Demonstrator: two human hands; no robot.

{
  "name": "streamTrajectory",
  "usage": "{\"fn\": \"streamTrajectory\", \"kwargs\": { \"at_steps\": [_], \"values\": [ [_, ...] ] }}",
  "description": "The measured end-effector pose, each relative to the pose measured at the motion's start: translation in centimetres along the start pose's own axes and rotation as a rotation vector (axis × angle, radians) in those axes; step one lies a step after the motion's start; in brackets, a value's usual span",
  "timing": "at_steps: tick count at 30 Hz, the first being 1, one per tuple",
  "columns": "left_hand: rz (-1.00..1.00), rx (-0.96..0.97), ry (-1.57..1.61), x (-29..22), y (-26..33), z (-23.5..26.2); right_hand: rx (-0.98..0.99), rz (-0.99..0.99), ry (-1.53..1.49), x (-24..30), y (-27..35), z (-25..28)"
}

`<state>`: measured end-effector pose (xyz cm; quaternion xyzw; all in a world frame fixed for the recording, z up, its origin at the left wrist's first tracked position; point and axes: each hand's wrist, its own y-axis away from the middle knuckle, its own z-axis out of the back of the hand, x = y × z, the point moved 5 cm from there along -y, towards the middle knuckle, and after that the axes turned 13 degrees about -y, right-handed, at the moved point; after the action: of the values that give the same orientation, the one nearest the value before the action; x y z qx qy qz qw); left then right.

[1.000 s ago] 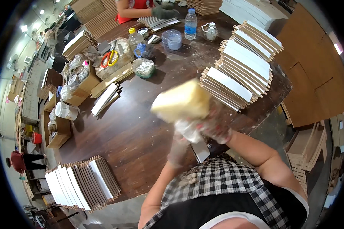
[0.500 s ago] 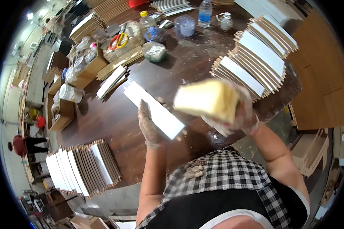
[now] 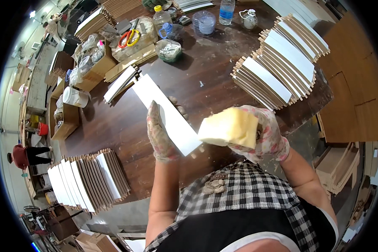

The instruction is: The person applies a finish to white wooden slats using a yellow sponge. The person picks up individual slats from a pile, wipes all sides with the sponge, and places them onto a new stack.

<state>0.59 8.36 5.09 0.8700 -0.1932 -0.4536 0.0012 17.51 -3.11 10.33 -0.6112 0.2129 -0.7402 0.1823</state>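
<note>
My left hand, in a patterned glove, grips a long white board above the table. The thumb lies along the near side, and fingertips show at the far side. Short wooden pegs stick out of the board's end closest to me. My right hand, gloved in white with pink spots, is closed around a thick yellow sponge block. The sponge's left corner overlaps the board's near right end in view; whether they touch I cannot tell.
Pegged boards are stacked at the right and front left of the dark table. Scissors, a green-bottomed bag, a plastic tub and a water bottle stand farther back. A person is far left.
My right hand has brought the sponge down toward me, beside the board's near end. The board and my left hand have shifted slightly left.
</note>
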Motion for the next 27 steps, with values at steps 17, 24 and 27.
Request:
{"fn": "streamTrajectory", "kwargs": {
  "at_steps": [17, 24, 27],
  "values": [
    [-0.349, 0.143, -0.581, -1.2, -0.3, 1.9, -0.325, -0.727, -1.033, -7.8, 7.0, 4.7],
    [-0.425, 0.264, -1.315, 4.1, -1.5, 9.3, -0.790, -0.785, -1.260, -7.4, 8.1, 3.8],
    [-0.235, 0.287, -1.108, 5.8, -0.8, 10.8, -0.772, -0.781, -1.250, -7.0, 7.9, 3.0]
  ]
}}
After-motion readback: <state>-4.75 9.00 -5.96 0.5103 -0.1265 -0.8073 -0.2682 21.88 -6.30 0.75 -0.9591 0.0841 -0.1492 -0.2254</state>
